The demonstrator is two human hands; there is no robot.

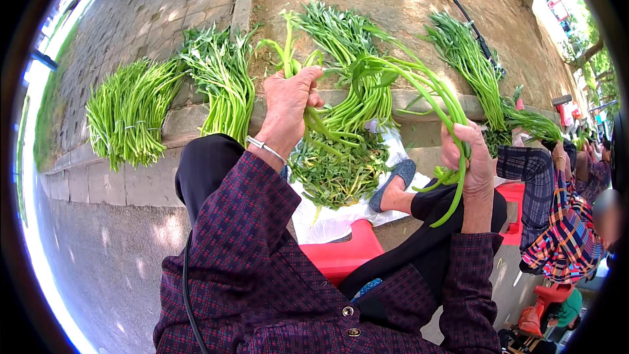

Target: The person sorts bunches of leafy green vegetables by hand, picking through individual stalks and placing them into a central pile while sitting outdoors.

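My left hand (288,101), with a silver bangle at its wrist, is closed around a few thick green water spinach stems (287,49). Their ends poke up above my fist, and more hang below it. To the right, my right hand (473,157) grips several long water spinach stems (419,78), which arch up and leftward while their lower ends curl beneath my fist. Between and below the hands, plucked leaves (341,174) lie heaped on a white plastic sheet (311,223). A loose pile of water spinach (360,105) rests just beyond them.
Water spinach bundles (134,115) (223,82) lie along the kerb at left, another bundle (468,69) at right. A black pole (458,10) lies on the dirt. A red stool (347,249) is beneath me. Another person (563,229) sits close at right.
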